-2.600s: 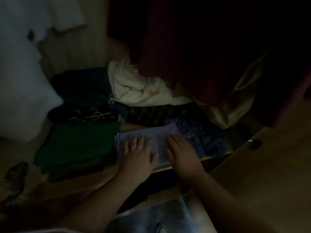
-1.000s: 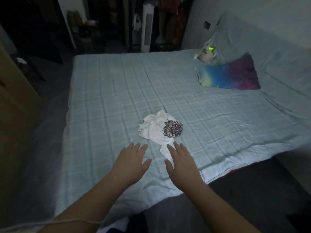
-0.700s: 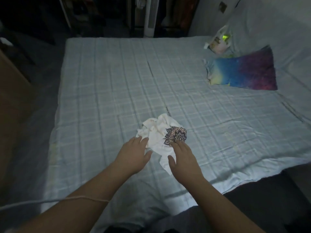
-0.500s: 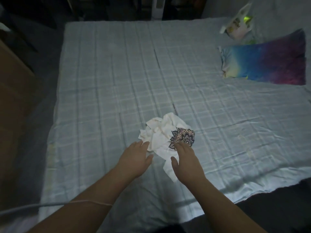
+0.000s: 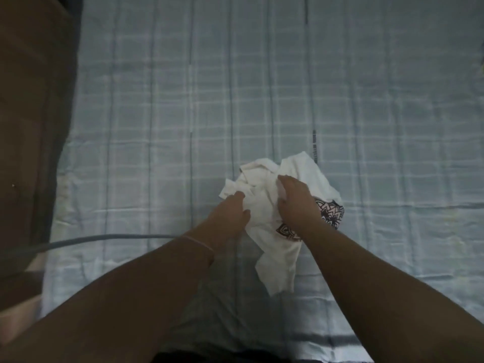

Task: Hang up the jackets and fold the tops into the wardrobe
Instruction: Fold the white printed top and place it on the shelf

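Observation:
A crumpled white top [image 5: 305,170] with a dark mandala print lies on the pale checked bedsheet [image 5: 157,121], slightly right of the middle. My left hand [image 5: 230,217] grips the top's left part, fingers and thumb curled on the fabric. My right hand [image 5: 296,203] lies over the middle of the top with its fingers curled down into the cloth, covering part of the print. One loose end of the top trails toward me, between my forearms.
A brown wooden surface [image 5: 31,100] runs along the bed's left side. A grey cable [image 5: 78,240] crosses the sheet from the left toward my left wrist. The bed's near edge sits at the bottom of the view.
I turned from the wardrobe shelf to the bed and leaned in. Both hands reached forward from open above the sheet onto the white top and curled into its fabric.

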`<state>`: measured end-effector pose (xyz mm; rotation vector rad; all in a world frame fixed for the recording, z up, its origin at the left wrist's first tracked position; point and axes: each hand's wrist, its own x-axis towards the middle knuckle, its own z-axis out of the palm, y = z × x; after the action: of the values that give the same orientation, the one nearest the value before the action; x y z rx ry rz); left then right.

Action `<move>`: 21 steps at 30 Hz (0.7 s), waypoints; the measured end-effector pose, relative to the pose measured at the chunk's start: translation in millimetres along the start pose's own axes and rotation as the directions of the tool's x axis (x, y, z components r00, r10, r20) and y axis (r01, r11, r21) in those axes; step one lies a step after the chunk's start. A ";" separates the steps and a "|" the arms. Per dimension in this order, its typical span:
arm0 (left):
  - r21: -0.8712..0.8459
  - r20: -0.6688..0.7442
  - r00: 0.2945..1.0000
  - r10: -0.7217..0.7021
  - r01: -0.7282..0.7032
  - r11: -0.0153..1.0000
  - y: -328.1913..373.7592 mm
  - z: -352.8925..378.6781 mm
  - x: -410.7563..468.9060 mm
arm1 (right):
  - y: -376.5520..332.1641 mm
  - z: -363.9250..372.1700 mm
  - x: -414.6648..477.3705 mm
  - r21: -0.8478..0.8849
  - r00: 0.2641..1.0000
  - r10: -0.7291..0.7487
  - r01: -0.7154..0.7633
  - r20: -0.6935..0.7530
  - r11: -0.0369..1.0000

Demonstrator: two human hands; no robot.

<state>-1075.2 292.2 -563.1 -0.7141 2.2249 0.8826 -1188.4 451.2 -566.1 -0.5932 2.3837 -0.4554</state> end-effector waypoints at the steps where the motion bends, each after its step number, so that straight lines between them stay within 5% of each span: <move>1: -0.024 0.021 0.999 -0.036 0.037 0.999 0.6 3.8 9.7 | 4.4 1.0 11.7 0.002 1.000 0.014 -0.014 0.001 1.000; 7: -0.140 0.001 0.992 -0.124 0.123 0.983 11.4 27.7 36.8 | 19.8 -13.3 53.7 0.126 0.991 0.107 -0.096 -0.084 0.987; 11: -0.135 0.027 0.986 -0.164 0.166 0.977 18.0 28.9 45.8 | 28.6 -26.8 74.8 0.001 0.992 0.122 -0.122 0.010 0.993; 16: -0.156 -0.037 0.994 -0.104 0.097 0.983 15.0 10.2 33.0 | 22.9 -28.4 63.2 -0.166 0.995 0.065 -0.076 -0.073 0.983; 21: -0.330 -0.203 0.979 -0.016 -0.053 0.942 6.8 -29.8 -4.8 | 11.2 -31.9 13.6 -0.068 0.976 0.058 -0.074 -0.209 0.995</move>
<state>-1087.1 275.6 -539.9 -0.9797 2.2849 1.2668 -1221.9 459.1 -554.3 -0.5198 2.6205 -0.4174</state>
